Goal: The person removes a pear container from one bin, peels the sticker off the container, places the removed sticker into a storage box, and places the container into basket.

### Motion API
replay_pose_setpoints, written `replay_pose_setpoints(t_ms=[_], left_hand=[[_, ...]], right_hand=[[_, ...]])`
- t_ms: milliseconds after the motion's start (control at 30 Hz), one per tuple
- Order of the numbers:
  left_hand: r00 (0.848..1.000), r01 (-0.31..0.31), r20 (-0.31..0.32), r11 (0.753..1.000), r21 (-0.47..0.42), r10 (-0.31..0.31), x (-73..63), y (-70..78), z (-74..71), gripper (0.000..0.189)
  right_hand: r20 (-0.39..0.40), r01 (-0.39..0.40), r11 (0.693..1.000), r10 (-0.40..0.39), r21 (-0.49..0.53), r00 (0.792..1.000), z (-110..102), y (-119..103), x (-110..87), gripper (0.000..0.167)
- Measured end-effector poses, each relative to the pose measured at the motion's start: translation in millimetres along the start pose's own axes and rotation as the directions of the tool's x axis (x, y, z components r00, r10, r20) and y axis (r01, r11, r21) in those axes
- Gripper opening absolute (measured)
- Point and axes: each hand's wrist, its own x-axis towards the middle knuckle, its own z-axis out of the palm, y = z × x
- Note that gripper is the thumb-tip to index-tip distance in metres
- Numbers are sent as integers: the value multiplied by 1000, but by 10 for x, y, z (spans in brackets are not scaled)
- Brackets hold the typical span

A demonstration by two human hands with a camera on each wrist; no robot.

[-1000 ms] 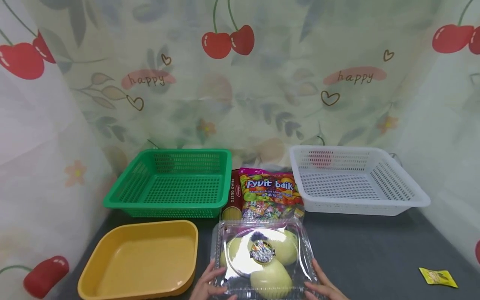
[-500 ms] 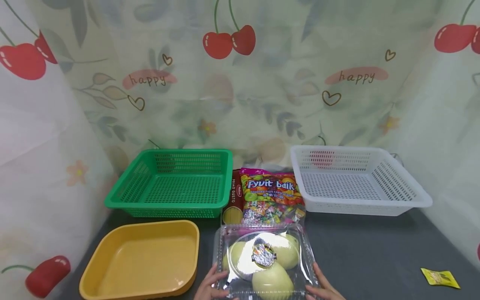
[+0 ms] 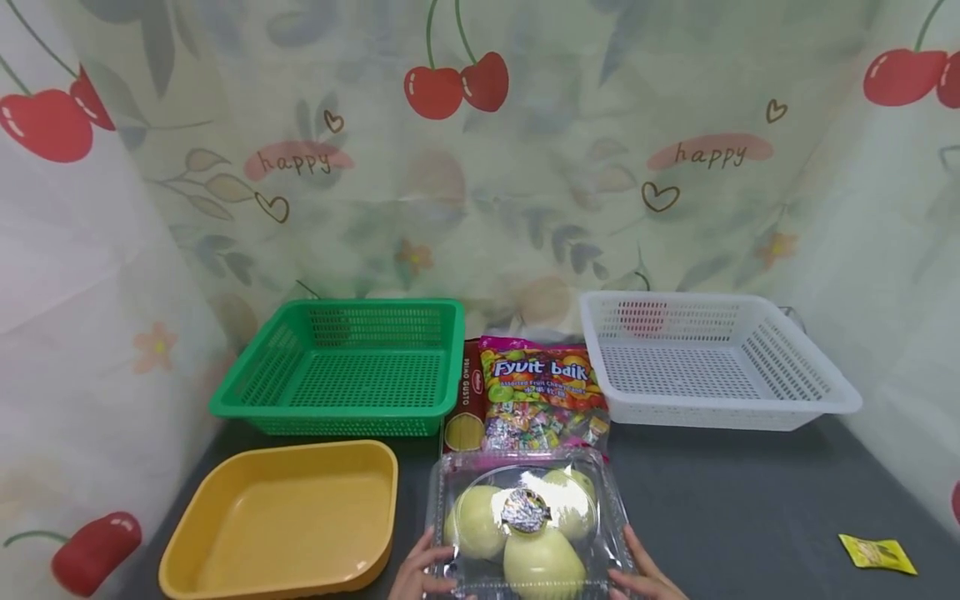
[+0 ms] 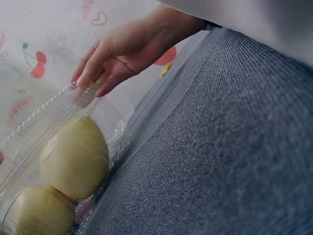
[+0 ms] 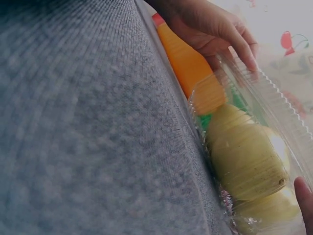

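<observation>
A clear plastic clamshell box point(image 3: 457, 575) with pale yellow-green, smooth oval fruits point(image 3: 543, 558) inside is held between both hands at the front middle of the head view. A round shiny label point(image 3: 525, 510) sits on its lid. My left hand point(image 3: 422, 571) grips the box's left edge, fingers on the lid and side. On the opposite edge, my right hand point(image 3: 647, 573) grips with its fingertips over the rim. From the left wrist, the right hand point(image 4: 129, 49) pinches the rim; from the right wrist, the left hand point(image 5: 210, 29) does likewise. The box's underside is hidden in the head view.
Behind the box lie a candy bag point(image 3: 543, 392) and a red-brown package point(image 3: 467, 417). A green basket point(image 3: 337, 410) stands back left, a white basket point(image 3: 735, 407) back right. A yellow tray point(image 3: 277, 583) is at left. One yellow wrapped candy point(image 3: 877, 553) lies far right.
The clamshell box has shifted slightly towards me, uncovering more of the packages behind it. Its lid glare has shrunk, so the fruits show more clearly. Both hands keep hold of it.
</observation>
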Motion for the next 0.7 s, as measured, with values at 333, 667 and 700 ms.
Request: replay_pose_setpoints(t_ms=[333, 667, 700], left_hand=[[895, 432, 85, 898, 84, -438, -102, 197, -63, 29], [838, 528, 96, 843, 99, -536, -49, 254, -80, 38], [829, 541, 95, 834, 111, -551, -42, 265, -81, 39]], right_hand=[[-49, -44, 972, 33, -232, 998, 24, -39, 15, 37], [-186, -227, 943, 184, -244, 965, 118, -116, 16, 54], [-192, -241, 939, 196, -246, 962, 125, -120, 19, 58]])
